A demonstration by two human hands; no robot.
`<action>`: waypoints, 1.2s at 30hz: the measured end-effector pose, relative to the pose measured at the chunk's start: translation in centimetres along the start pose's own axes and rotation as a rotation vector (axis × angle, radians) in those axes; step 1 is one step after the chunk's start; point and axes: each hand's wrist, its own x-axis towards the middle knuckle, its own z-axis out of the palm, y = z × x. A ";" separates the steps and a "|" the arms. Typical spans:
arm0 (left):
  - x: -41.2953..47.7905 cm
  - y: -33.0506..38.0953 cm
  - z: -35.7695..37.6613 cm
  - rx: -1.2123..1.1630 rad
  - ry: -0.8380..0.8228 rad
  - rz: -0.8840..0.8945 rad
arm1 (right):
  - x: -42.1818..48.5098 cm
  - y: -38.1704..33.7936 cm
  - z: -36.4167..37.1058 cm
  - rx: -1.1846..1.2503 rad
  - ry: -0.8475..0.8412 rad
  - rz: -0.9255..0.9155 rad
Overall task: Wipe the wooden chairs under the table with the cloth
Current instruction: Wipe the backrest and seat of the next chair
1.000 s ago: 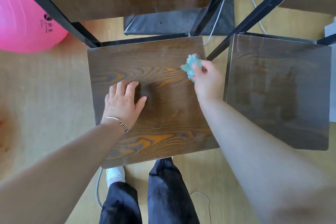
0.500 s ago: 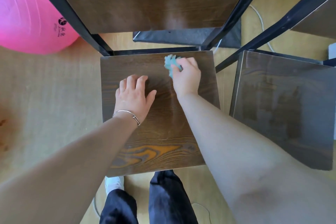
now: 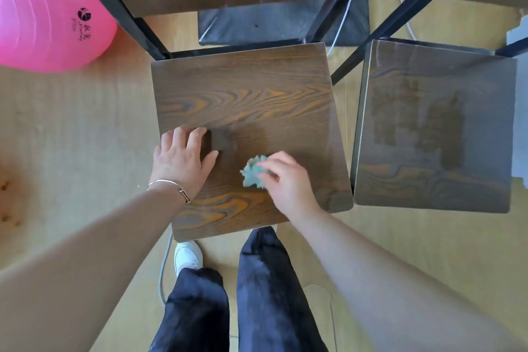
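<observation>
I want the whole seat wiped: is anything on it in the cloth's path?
Yes: the left hand rests flat on the near chair's seat, just left of the cloth that the right hand grips. Nothing else visible lies on that seat.

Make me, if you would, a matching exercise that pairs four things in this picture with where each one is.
Things:
1. cloth
2. left hand
3. pink ball
4. white shoe

Places:
A. on the floor, far left
B. flat on the wooden chair seat
C. gripped in the right hand
D. on the floor by the seat's near edge

Pairs: 1-C, 2-B, 3-A, 4-D.
</observation>
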 end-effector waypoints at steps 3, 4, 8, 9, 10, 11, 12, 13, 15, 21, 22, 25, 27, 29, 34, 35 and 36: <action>0.5 -0.6 -0.1 0.029 0.013 0.061 | 4.7 1.7 -5.7 -0.054 0.259 0.112; 0.7 -0.9 -0.1 0.047 0.014 0.083 | 6.0 2.5 -7.4 -0.097 0.303 0.162; 0.9 -1.8 -0.1 0.097 0.020 0.126 | 7.4 5.7 -9.0 -0.232 0.279 0.269; 0.6 -2.0 -0.1 0.098 0.021 0.127 | 6.8 5.9 -8.3 -0.239 0.281 0.269; 0.3 -2.1 -0.1 0.094 0.022 0.131 | 6.0 5.8 -7.2 -0.233 0.300 0.269; -0.1 -2.2 -0.2 0.084 0.023 0.136 | 5.0 5.5 -6.0 -0.225 0.329 0.260; -0.6 -2.2 -0.1 0.074 0.023 0.142 | 3.9 5.1 -4.6 -0.215 0.353 0.243; -1.1 -2.2 -0.1 0.067 0.021 0.148 | 2.7 4.4 -3.2 -0.211 0.361 0.220; -2.4 -2.3 0.0 0.037 0.019 0.150 | 0.1 2.5 0.1 -0.202 0.336 0.180; -5.1 -2.7 0.7 -0.033 0.025 0.119 | -7.3 -2.6 8.9 -0.087 0.186 0.042; -5.4 -3.0 0.7 -0.029 0.023 0.124 | -7.7 -3.0 9.4 -0.061 0.168 0.042; -5.7 -3.9 0.6 -0.018 0.027 0.133 | -7.9 -2.8 7.8 0.019 0.264 0.106; -5.7 -4.3 0.5 -0.012 0.032 0.152 | -7.9 -1.0 4.6 -0.023 0.452 0.184; -5.8 -4.7 0.5 -0.010 0.037 0.175 | -8.3 2.1 0.7 -0.101 0.596 0.279; -6.6 -5.5 1.1 -0.028 0.030 0.173 | -9.3 7.6 -2.7 -0.220 0.597 0.518; -6.8 -5.8 1.2 -0.032 0.031 0.172 | -9.1 7.6 -2.1 -0.223 0.607 0.530; -7.0 -6.1 1.4 -0.038 0.032 0.171 | -8.9 7.2 -1.3 -0.225 0.623 0.532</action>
